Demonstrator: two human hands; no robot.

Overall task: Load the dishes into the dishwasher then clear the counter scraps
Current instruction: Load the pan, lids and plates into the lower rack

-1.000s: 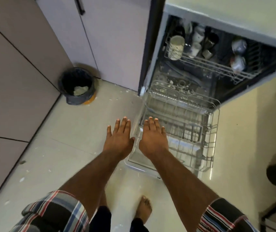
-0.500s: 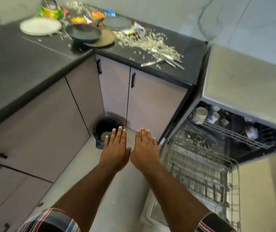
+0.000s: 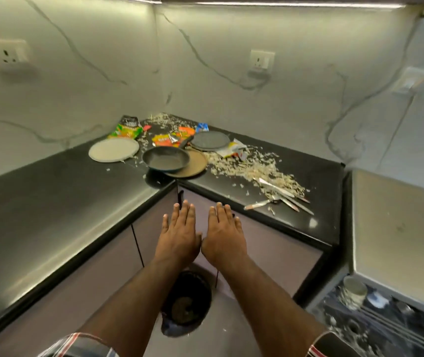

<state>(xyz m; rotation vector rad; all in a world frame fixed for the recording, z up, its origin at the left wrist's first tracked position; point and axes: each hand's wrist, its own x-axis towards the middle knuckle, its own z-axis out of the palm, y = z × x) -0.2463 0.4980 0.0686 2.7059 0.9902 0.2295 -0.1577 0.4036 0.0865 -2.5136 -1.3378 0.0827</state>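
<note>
Left hand [image 3: 177, 238] and right hand [image 3: 225, 239] are held flat, fingers together, nothing gripped, short of the counter edge [image 3: 270, 222]; cutlery [image 3: 280, 197] is seen at 1 o'clock.

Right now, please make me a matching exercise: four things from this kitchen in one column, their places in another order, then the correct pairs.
Things:
1. frying pan
2. white plate
3. cutlery
4. black bin

Places:
A. on the floor, below the forearms
B. resting on the brown plate
C. among the scraps, at the counter's right end
D. left of the pan, on the counter

Pairs: 1-B, 2-D, 3-C, 4-A
</note>
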